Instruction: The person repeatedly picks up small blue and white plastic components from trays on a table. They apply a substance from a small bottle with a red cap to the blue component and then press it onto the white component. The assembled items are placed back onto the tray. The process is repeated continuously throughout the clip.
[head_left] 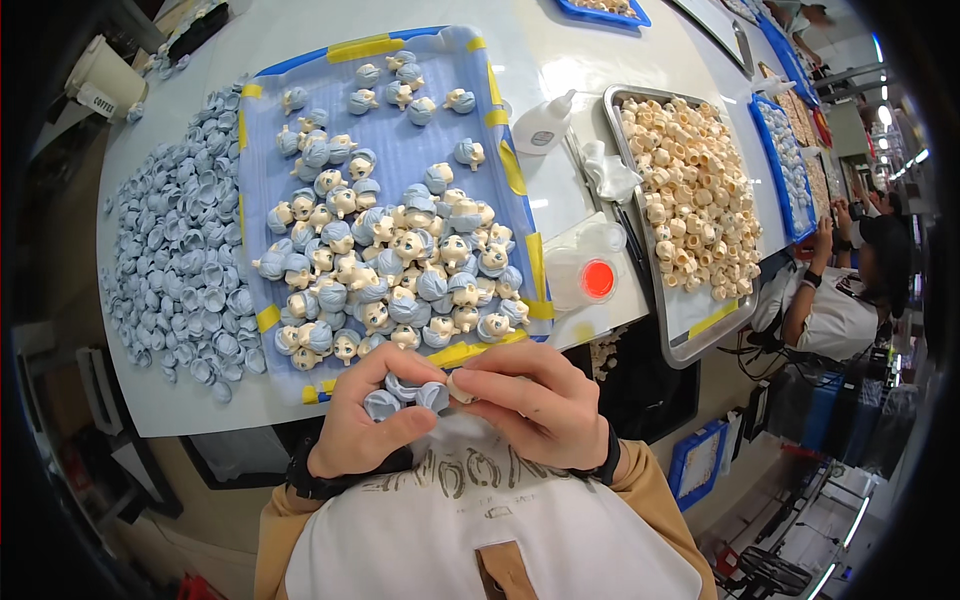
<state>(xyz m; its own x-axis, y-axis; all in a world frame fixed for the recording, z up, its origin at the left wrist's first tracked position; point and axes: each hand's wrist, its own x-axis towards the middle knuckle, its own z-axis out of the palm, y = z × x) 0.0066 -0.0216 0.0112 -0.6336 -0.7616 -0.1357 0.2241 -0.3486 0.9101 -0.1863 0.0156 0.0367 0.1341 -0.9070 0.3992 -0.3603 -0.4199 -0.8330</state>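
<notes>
Close to my chest, my left hand is closed around light-blue doll hair pieces, hollow and cup-shaped. My right hand pinches a small cream doll head part right beside one of them; my fingers cover most of it. Just beyond my hands lies a blue-lined tray edged with yellow tape. On it sit many doll heads with blue hair and painted faces, crowded toward the near half. A large heap of loose blue hair pieces spreads over the table to the left.
To the right, a metal tray holds many hollow cream parts. Between the trays stand a white squeeze bottle, a crumpled tissue and a container with a red-orange top. A white cup stands far left. Another person sits at right.
</notes>
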